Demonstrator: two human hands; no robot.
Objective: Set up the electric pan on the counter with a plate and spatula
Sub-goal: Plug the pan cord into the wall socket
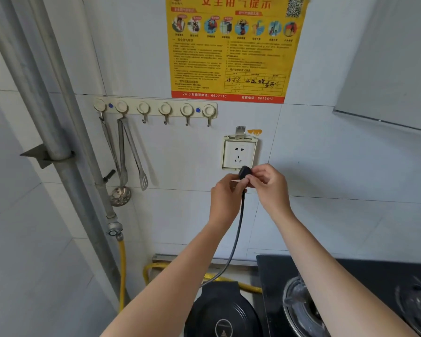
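Note:
The black electric pan [223, 312] sits closed on the counter at the bottom centre. Its dark cord [237, 229] rises from behind it to a black plug [244, 171] held just below the white wall socket [239, 153]. My left hand [225, 198] pinches the cord right under the plug. My right hand [269, 186] grips the plug from the right. The plug is not in the socket. No plate is in view. A slotted metal spatula-tong [141, 171] hangs from the hook rail.
A hook rail [156, 109] holds tongs and a skimmer ladle [120, 195]. Grey pipes [58, 132] and a yellow gas hose [122, 268] run down the left. A black gas hob [350, 295] lies right of the pan. A yellow safety poster [233, 47] hangs above.

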